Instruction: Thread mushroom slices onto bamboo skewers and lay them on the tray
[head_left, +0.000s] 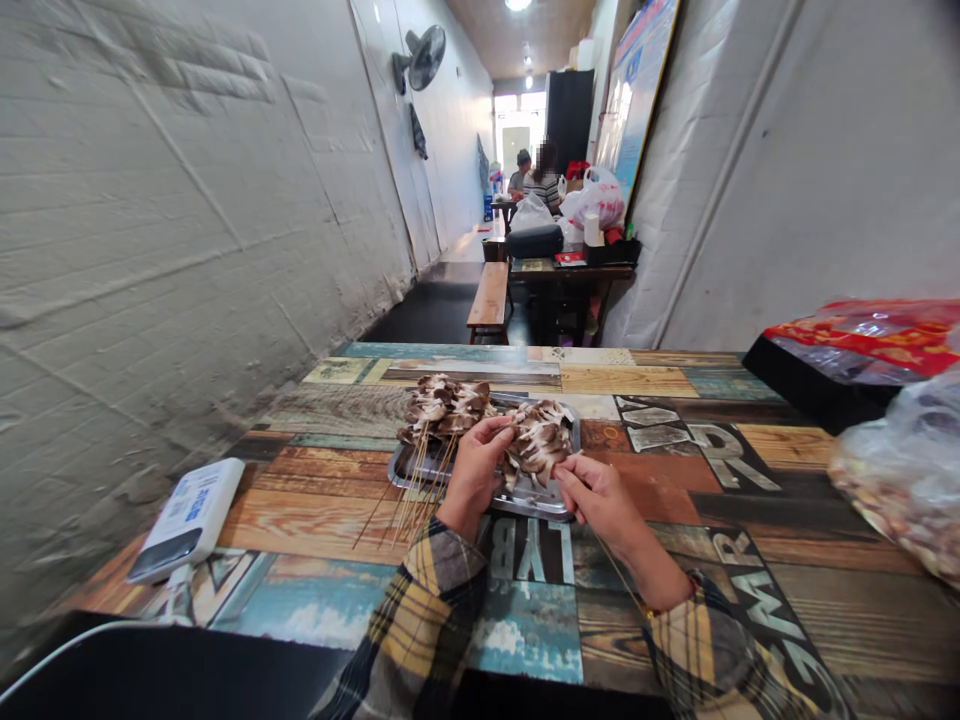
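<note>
My left hand point(477, 468) is closed, thumb and fingers pinching the edge of a brown-grey oyster mushroom point(541, 440). Opposite it, my right hand point(600, 497) pinches a thin bamboo skewer point(619, 572) close to the mushrooms. The stick runs back under my right wrist toward me. Both hands are over a clear plastic tray point(556, 513), which holds more mushrooms. On the tray's left side lies a heap of skewered mushrooms point(448, 402), their bare sticks point(421, 490) fanning out toward me over the rim. My fingers partly cover the mushroom pieces between them.
A white device point(187, 518) with a cable lies on the patterned table point(322, 500) at left. At right are a plastic bag of pale pieces point(907, 470) and a black box with red packaging point(810, 385). Beyond stand a bench point(489, 297), another table, and two seated people.
</note>
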